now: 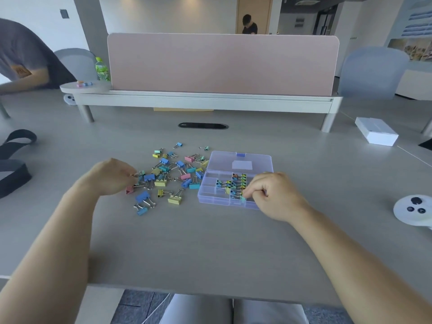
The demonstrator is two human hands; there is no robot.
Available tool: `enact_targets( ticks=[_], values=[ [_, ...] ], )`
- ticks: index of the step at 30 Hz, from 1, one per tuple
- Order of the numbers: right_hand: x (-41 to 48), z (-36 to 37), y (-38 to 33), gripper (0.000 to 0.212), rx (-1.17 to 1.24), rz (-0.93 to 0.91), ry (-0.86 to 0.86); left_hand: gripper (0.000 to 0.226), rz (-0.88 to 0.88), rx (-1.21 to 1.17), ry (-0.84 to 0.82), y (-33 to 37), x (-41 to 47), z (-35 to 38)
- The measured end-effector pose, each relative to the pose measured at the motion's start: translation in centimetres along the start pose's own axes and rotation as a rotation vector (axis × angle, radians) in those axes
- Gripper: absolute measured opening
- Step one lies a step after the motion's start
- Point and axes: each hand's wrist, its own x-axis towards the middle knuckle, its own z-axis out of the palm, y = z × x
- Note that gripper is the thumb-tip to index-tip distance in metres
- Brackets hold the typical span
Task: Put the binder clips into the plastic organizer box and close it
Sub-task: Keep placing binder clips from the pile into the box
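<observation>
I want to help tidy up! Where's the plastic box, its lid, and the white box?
plastic organizer box (211, 195): head view, on its empty front-left compartment.
lid (222, 163): head view, on the clear left part of the open lid.
white box (374, 127): head view, on its top face.

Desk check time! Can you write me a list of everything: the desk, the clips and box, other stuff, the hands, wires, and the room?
Surface: grey desk, smooth.
Job's things: loose binder clips scattered left of the organizer box; its lid lies open, sorted clips sit in middle compartments.
Clutter: white box, black strap, round white controller.
Hands: left hand pinches a clip at the pile; right hand pinches a teal clip over the box.
Cables: nothing seen on the desk; oval cable slot only.
Surroundings: pink divider, green bottle, a person leaning at left, another behind.
</observation>
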Motion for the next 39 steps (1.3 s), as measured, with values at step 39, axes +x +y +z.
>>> enact_targets(
  ticks=[39],
  values=[
    [0.0,0.3,0.5,0.044,0.177,0.113,0.042,0.036,0.008,-0.089,0.208,2.0,-0.1,1.8]
  ],
)
